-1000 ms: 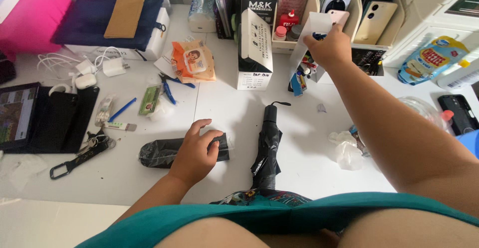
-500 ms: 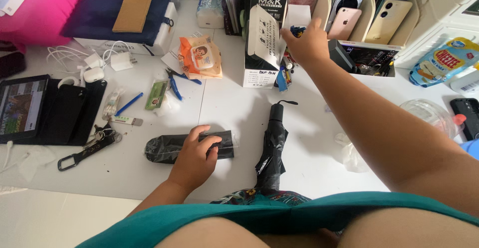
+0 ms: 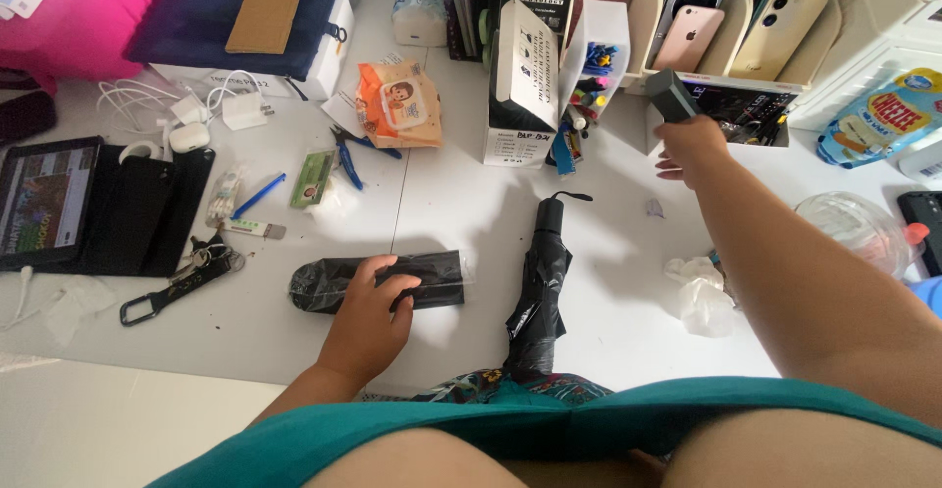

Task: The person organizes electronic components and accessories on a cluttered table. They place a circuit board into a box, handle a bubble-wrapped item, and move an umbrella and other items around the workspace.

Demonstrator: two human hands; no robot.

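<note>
Black plastic-wrapped bundle (image 3: pixel 378 283) is pressed flat on the white table (image 3: pixel 461 213) by the left hand (image 3: pixel 368 316), fingers curled over it. A dark grey block (image 3: pixel 670 95) is gripped by the right hand (image 3: pixel 692 150), raised before the phone rack (image 3: pixel 731 17). A folded black umbrella (image 3: pixel 538 287) lies between both arms.

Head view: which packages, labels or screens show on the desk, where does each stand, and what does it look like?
Tablet: far left, flat, black frame, lit colourful screen.
Wet-wipe pack: upper middle, soft, orange with white flap.
Tall box: back centre, upright, black and white, lid flap open.
Snack pouch: far right, blue, yellow and white.
Small green sachet: left of centre, flat, green label.
Phones: back right, standing in a cream rack.
</note>
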